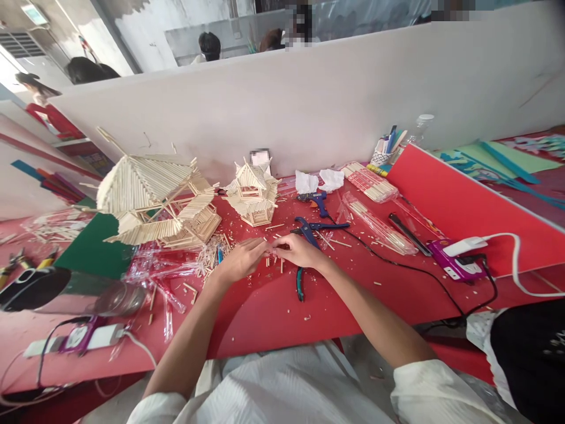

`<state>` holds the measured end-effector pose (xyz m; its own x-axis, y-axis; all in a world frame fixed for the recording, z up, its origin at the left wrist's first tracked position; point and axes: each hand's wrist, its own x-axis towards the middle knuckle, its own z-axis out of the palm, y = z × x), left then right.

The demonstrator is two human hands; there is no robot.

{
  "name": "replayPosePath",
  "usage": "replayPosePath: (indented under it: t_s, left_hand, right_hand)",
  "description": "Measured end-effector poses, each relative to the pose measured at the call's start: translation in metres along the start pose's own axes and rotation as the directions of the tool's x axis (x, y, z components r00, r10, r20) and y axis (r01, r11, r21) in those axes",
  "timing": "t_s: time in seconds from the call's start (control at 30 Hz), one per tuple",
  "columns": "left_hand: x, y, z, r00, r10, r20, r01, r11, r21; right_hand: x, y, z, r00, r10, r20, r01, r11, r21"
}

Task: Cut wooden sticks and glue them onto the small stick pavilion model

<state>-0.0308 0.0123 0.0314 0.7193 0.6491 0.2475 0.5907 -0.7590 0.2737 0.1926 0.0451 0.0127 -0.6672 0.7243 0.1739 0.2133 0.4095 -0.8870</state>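
Observation:
My left hand [242,259] and my right hand [300,249] meet fingertip to fingertip over the red table [265,318]. Both are closed in a pinch; whatever small thing is between them is too small to name. Just beyond stands a small pavilion model [252,194] built of wooden sticks. A larger stick pavilion [150,188] with a pleated-looking roof is at the left. Beside my right hand lie a blue-handled cutter [309,231] and a tool with a green and black handle [300,284]. A blue glue gun [318,203] rests behind them.
Packs of wooden sticks [371,181] and a purple power strip [454,259] with cables are at the right. Stick scraps [212,253] and plastic wrappers lie left. A bottle [75,291] lies at the left, and a white partition [309,106] closes the back.

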Motion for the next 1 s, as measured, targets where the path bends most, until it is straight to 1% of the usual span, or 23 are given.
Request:
replayPosePath:
  t_s: [0.17, 0.27, 0.4, 0.5, 0.53, 0.6, 0.67, 0.7, 0.73, 0.8, 0.83, 0.87, 0.9, 0.93, 1.0]
  left_hand:
    - [0.000, 0.001, 0.005, 0.998, -0.055, 0.012, 0.056, 0.998, -0.023]
    - [0.001, 0.004, 0.008, 0.997, -0.075, 0.000, 0.075, 0.995, -0.072]
    - [0.003, 0.007, 0.010, 0.995, -0.092, -0.046, 0.080, 0.973, -0.215]
    - [0.001, 0.004, 0.007, 0.987, -0.130, -0.097, 0.102, 0.963, -0.251]
    - [-0.001, 0.001, 0.004, 0.981, -0.157, -0.118, 0.126, 0.964, -0.235]
    - [-0.008, -0.006, -0.004, 0.959, -0.237, -0.154, 0.211, 0.963, -0.169]
    - [-0.016, -0.014, -0.015, 0.935, -0.315, -0.164, 0.310, 0.949, -0.054]
    - [-0.019, -0.017, -0.020, 0.916, -0.369, -0.156, 0.375, 0.927, 0.007]
    - [-0.023, -0.020, -0.025, 0.885, -0.438, -0.158, 0.453, 0.889, 0.068]
    - [-0.027, -0.024, -0.033, 0.800, -0.572, -0.182, 0.600, 0.776, 0.196]
    - [-0.027, -0.025, -0.036, 0.760, -0.618, -0.203, 0.650, 0.717, 0.251]
    - [-0.027, -0.025, -0.038, 0.735, -0.640, -0.226, 0.678, 0.674, 0.294]
    - [-0.027, -0.026, -0.039, 0.731, -0.637, -0.245, 0.681, 0.657, 0.324]
    - [-0.026, -0.025, -0.039, 0.748, -0.612, -0.256, 0.663, 0.668, 0.338]
    - [-0.022, -0.022, -0.036, 0.815, -0.523, -0.252, 0.579, 0.757, 0.303]
  right_hand:
    - [-0.001, -0.005, -0.001, 0.999, 0.023, -0.024, -0.023, 1.000, -0.003]
    - [-0.002, -0.004, -0.001, 0.999, 0.020, -0.040, -0.020, 1.000, 0.015]
    - [-0.001, -0.001, 0.002, 0.997, -0.009, -0.074, 0.007, 1.000, -0.024]
    - [-0.001, -0.002, 0.002, 0.995, 0.011, -0.099, -0.014, 0.999, -0.029]
    - [0.000, -0.002, 0.002, 0.994, 0.030, -0.105, -0.030, 1.000, 0.000]
    - [0.000, -0.002, 0.002, 0.992, 0.072, -0.107, -0.062, 0.994, 0.088]
    - [0.001, -0.002, 0.001, 0.991, 0.101, -0.094, -0.083, 0.981, 0.174]
    - [0.002, -0.001, 0.001, 0.990, 0.107, -0.091, -0.087, 0.975, 0.205]
    - [0.002, -0.001, 0.001, 0.990, 0.111, -0.092, -0.088, 0.970, 0.226]
    - [0.002, 0.000, 0.001, 0.988, 0.115, -0.101, -0.086, 0.964, 0.252]
    - [0.002, 0.001, 0.000, 0.987, 0.118, -0.107, -0.087, 0.962, 0.260]
    - [0.003, 0.001, 0.000, 0.986, 0.123, -0.114, -0.089, 0.960, 0.265]
    - [0.003, 0.002, 0.000, 0.985, 0.129, -0.119, -0.092, 0.958, 0.270]
    - [0.003, 0.002, 0.000, 0.983, 0.136, -0.124, -0.097, 0.956, 0.277]
    - [0.004, 0.004, 0.001, 0.979, 0.149, -0.136, -0.102, 0.947, 0.304]
